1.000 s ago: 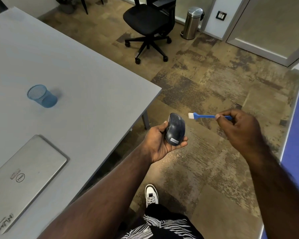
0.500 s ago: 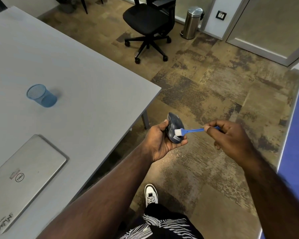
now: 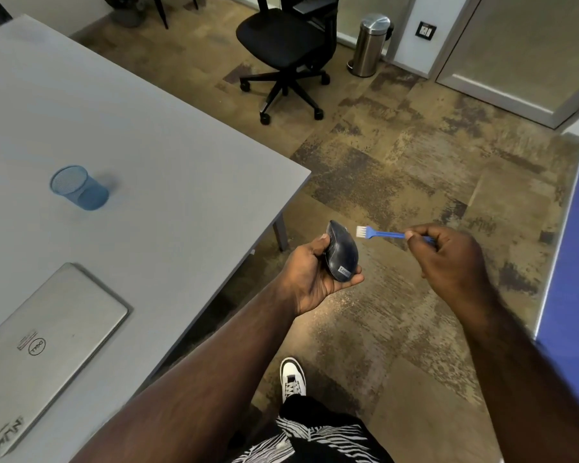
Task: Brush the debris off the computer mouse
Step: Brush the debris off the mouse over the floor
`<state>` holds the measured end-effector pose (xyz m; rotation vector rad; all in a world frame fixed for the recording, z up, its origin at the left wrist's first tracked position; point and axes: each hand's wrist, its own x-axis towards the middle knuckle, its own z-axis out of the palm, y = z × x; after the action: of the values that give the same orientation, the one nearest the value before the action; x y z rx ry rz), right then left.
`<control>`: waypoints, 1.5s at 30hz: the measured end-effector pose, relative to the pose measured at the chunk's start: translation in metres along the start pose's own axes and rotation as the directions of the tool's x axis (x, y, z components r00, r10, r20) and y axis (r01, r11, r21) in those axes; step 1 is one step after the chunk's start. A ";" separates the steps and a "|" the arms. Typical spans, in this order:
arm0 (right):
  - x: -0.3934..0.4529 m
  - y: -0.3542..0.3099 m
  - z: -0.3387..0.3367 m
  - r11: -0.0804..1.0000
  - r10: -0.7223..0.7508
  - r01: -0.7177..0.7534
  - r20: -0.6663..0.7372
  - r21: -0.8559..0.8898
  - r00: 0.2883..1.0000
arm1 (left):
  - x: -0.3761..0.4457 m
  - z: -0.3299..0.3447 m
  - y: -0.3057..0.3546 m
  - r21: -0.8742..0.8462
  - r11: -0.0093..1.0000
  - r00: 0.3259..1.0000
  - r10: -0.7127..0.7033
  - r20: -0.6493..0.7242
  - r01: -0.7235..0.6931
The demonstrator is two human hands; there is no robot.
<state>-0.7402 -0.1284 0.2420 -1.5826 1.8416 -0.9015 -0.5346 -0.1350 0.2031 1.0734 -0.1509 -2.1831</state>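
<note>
The computer mouse point(image 3: 342, 253) sits tipped on its side in the person's left hand point(image 3: 309, 279), thumb curled over its far edge and fingers cupped underneath, held out over the carpet just past the corner of the grey table point(image 3: 154, 155). The right hand point(image 3: 448, 253) pinches the blue handle of a small cleaning brush point(image 3: 380, 232), white bristles pointing at the mouse and standing just beside its upper end, not touching. To my eye this is the top of a stroke. Done well, the next pass would lay the bristles lightly on the shell and sweep away from the palm, so whatever comes loose drops to the floor and not into the cupped fingers; turning the mouse a little would bring the wheel and button seams under the bristles.

On the table stands a blue mesh pen cup point(image 3: 77, 188); nothing shows inside it. Near it lies a closed silver Dell laptop point(image 3: 47, 342). Across the room stands a lidded steel bin point(image 3: 370, 45), contents hidden.
</note>
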 end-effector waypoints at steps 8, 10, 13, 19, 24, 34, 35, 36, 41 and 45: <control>-0.001 -0.004 0.003 0.994 -0.104 0.100 0.139 0.040 0.985 | 0.004 0.000 0.000 0.025 0.999 1.000 0.024 -0.006 -0.024; 0.004 -0.002 0.000 0.997 -0.071 0.071 0.023 0.011 0.997 | 0.004 -0.001 0.000 0.010 1.000 1.000 0.020 0.002 -0.020; 0.002 -0.005 -0.002 0.992 -0.115 0.108 0.122 0.064 0.986 | 0.006 -0.003 -0.001 0.031 0.999 0.999 0.036 0.010 -0.036; 0.009 -0.011 -0.003 0.995 -0.084 0.086 0.044 -0.055 0.995 | 0.005 -0.002 -0.002 0.055 0.997 0.998 0.058 0.024 -0.059; 0.006 -0.016 -0.001 0.990 -0.140 0.143 0.224 0.003 0.964 | 0.005 -0.001 -0.001 0.085 0.992 0.994 0.088 0.062 -0.094; 0.018 -0.013 -0.005 0.998 -0.052 0.054 0.131 -0.013 0.990 | 0.001 -0.004 -0.002 0.094 0.988 0.988 0.110 0.107 -0.120; 0.019 -0.013 -0.006 0.999 -0.044 0.046 0.106 -0.017 0.993 | 0.000 -0.003 -0.002 0.087 0.990 0.988 0.105 0.113 -0.115; 0.020 -0.013 -0.007 0.999 -0.048 0.049 0.101 -0.013 0.994 | 0.000 -0.003 -0.002 0.083 0.990 0.988 0.103 0.116 -0.113; 0.020 -0.015 -0.005 0.995 -0.081 0.086 0.081 -0.052 0.993 | -0.002 -0.002 -0.003 0.074 0.992 0.985 0.093 0.145 -0.104; 0.020 -0.016 -0.005 0.997 -0.079 0.079 0.060 0.005 0.995 | -0.002 -0.002 -0.006 0.095 0.990 0.985 0.093 0.145 -0.107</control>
<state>-0.7374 -0.1486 0.2585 -1.6728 1.7462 -0.8808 -0.5359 -0.1293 0.2008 0.9457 -0.3770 -2.1788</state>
